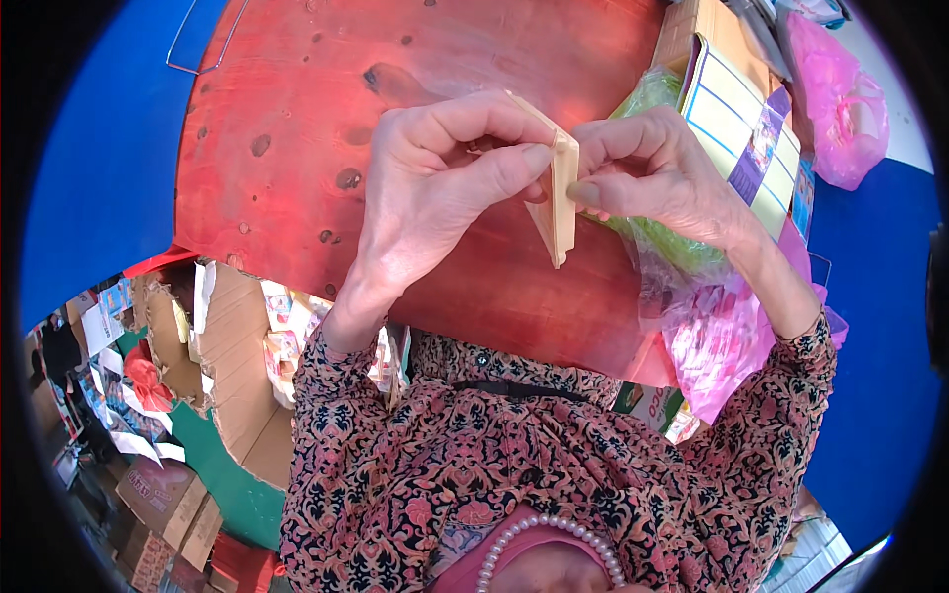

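A thin cream-coloured panel with a stepped edge stands almost edge-on above the red table; its exact kind cannot be made out. My left hand is closed on its upper left side, the thumb pressing near the top corner. From the other side my right hand pinches the same panel, thumb and forefinger at its right face. The fingertips behind the panel are partly hidden. Just right of my right hand lies a crumpled clear and green plastic bag.
Under my hands spreads the red wooden table. At the far right are beige panels, a cream blue-lined pad with a purple band, and a pink bag. A torn cardboard box stands at the lower left.
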`<state>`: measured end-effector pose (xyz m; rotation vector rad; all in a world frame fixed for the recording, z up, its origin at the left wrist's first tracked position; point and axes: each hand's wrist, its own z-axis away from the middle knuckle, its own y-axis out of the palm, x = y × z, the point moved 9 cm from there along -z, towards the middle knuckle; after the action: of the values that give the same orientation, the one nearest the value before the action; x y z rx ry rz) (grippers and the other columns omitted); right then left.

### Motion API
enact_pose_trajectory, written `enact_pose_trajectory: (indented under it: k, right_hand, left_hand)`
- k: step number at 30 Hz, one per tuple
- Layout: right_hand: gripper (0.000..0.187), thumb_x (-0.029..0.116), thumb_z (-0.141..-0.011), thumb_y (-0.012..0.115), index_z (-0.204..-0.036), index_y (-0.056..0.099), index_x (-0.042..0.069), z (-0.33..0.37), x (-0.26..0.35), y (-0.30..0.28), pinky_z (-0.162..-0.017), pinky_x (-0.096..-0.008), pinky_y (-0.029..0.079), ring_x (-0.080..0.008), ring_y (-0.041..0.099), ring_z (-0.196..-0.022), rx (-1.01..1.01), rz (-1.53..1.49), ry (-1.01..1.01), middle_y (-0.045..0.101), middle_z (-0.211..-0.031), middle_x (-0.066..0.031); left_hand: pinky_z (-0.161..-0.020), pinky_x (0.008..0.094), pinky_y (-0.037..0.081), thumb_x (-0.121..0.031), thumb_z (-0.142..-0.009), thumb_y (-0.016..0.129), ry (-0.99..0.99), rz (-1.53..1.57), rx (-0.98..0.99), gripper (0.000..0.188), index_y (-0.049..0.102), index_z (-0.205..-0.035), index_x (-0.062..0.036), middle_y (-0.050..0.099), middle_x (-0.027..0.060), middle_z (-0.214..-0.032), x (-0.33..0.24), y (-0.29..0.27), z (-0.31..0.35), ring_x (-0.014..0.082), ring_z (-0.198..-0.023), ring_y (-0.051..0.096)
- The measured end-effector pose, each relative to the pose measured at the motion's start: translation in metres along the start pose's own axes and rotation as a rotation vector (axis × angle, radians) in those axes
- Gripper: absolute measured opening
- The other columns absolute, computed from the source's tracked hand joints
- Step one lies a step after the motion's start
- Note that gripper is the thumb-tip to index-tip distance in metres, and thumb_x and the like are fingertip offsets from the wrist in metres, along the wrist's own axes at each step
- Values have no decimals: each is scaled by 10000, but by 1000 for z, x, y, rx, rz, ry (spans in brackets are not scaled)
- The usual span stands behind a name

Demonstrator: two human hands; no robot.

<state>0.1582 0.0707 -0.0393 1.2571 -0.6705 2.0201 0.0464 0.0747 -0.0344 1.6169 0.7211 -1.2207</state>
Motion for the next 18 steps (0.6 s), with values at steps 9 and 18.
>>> enact_pose_trajectory:
  k: [9,18]
  right_hand:
    - [117,85,-762,617,-735,610,-29,-2,2,4,-560,-193,385,-52,477,-608,35,38,-7,556,-659,3]
    - [104,65,-754,597,-699,572,-19,-4,5,8,-502,-197,301,-26,395,-571,14,46,-17,473,-595,52]
  left_hand:
    - [-625,193,487,28,-795,575,-42,53,14,97,636,-870,35,624,55,-795,4,-1,1,88,-669,585]
    - [-500,175,428,53,-739,586,120,-375,-118,63,602,-792,22,584,22,-724,-19,3,8,55,-600,548]
